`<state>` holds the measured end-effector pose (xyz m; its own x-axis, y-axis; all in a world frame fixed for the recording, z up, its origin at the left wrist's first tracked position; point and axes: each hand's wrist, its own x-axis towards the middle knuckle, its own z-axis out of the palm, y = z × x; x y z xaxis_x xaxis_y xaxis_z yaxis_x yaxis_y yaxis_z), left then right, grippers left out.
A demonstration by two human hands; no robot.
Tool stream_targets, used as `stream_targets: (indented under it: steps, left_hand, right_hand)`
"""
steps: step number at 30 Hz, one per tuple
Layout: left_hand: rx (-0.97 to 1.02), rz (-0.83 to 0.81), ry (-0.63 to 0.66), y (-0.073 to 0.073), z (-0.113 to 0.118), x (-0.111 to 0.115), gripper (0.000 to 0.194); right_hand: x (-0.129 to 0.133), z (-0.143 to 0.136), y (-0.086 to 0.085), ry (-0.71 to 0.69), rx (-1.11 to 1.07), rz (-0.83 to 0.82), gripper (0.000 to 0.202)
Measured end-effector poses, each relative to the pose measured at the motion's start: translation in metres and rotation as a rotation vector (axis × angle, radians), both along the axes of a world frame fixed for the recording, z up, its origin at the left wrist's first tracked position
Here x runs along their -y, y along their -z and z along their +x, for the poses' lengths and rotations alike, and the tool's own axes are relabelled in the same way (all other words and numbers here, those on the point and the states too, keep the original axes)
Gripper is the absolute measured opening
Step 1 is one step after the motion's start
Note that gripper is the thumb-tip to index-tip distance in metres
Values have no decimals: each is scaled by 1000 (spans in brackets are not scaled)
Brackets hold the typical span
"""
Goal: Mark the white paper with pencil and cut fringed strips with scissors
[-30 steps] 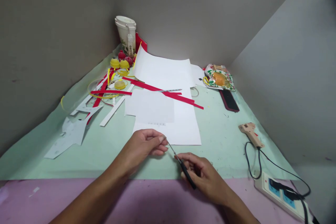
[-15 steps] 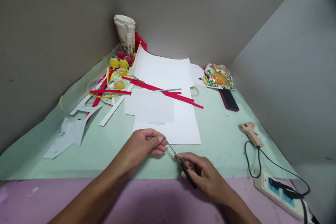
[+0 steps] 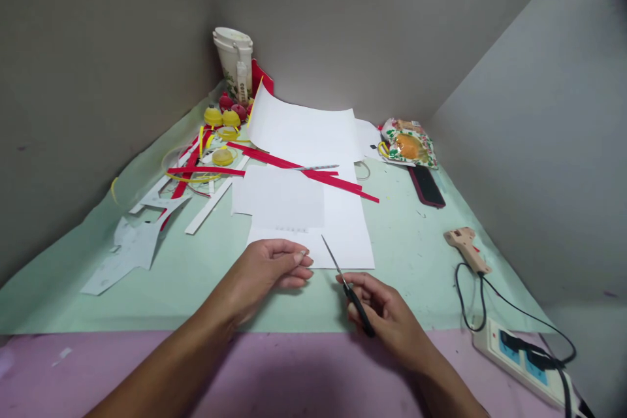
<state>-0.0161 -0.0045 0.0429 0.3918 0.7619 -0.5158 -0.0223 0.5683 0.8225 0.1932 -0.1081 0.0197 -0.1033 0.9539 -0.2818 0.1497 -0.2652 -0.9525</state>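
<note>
Scissors (image 3: 349, 294) with black handles are held in my right hand (image 3: 379, 310), their blades pointing up and to the left. The blade tips lie a short way right of my left hand (image 3: 274, 268) and do not touch it. Thumb and index finger of my left hand are pinched together on a tiny pale piece (image 3: 303, 253), too small to name. Just beyond both hands lies a white sheet of paper (image 3: 345, 245), with a smaller white sheet (image 3: 289, 196) on top of it.
Red strips (image 3: 313, 174) and a pencil (image 3: 316, 168) lie across the papers. Left are paper offcuts (image 3: 130, 251) and yellow domed pieces (image 3: 223, 157); a white cup (image 3: 234, 62) stands behind. At right are a phone (image 3: 426, 186), glue gun (image 3: 467, 248), power strip (image 3: 524, 362) and food packet (image 3: 411, 147).
My right hand has moved right and slightly up with the scissors, so the blade tips have come away from the fingers of my left hand. My left hand has barely moved.
</note>
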Motion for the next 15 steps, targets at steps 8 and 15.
stream_targets:
  steps: [8,15]
  left_hand:
    - [18,-51,3,-5,-1,0,13]
    - [77,-14,14,-1,-3,-1,20]
  right_hand:
    - [2,-1,1,-33,152,45,35]
    - [5,-9,3,-87,242,152,37]
